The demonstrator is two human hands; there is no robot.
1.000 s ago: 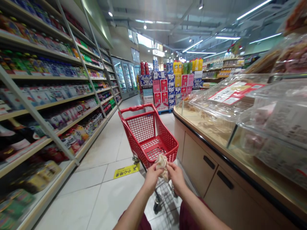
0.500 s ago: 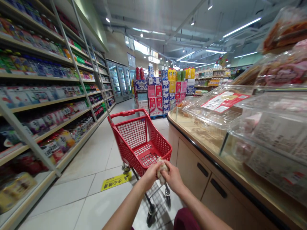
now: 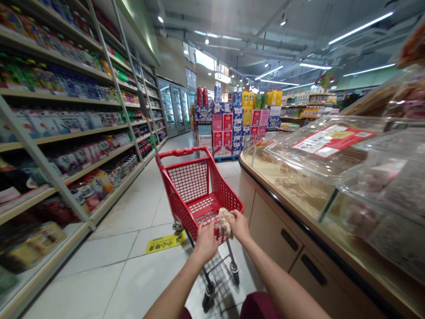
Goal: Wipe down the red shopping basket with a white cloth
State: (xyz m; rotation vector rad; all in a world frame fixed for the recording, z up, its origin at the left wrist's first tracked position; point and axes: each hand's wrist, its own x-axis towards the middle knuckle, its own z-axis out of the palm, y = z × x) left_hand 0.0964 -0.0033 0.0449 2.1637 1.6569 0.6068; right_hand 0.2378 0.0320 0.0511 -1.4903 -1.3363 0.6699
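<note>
A small crumpled off-white cloth with darker patches (image 3: 225,223) hangs from my right hand (image 3: 239,227), pinched between thumb and fingers. It is held up against the near end of a red shopping cart (image 3: 177,208), overlapping its rim in view. My left hand (image 3: 206,243) is just left of the cloth and apart from it, with its fingers extended towards the cart's near wall. Whether those fingertips touch the plastic, I cannot tell. The cart's basket holds nothing that I can see, and its handle points away from me.
Shelves of packaged drinks and food (image 3: 76,133) line the left side. On the right stands a wooden counter (image 3: 265,221) with clear plastic food boxes (image 3: 318,146). Stacked drink cartons (image 3: 227,128) stand ahead. A yellow floor sign (image 3: 166,242) lies left of the cart.
My left hand has let go of the cloth and moved left, away from it. My right hand still holds the cloth, now more spread out. The view has turned slightly left.
</note>
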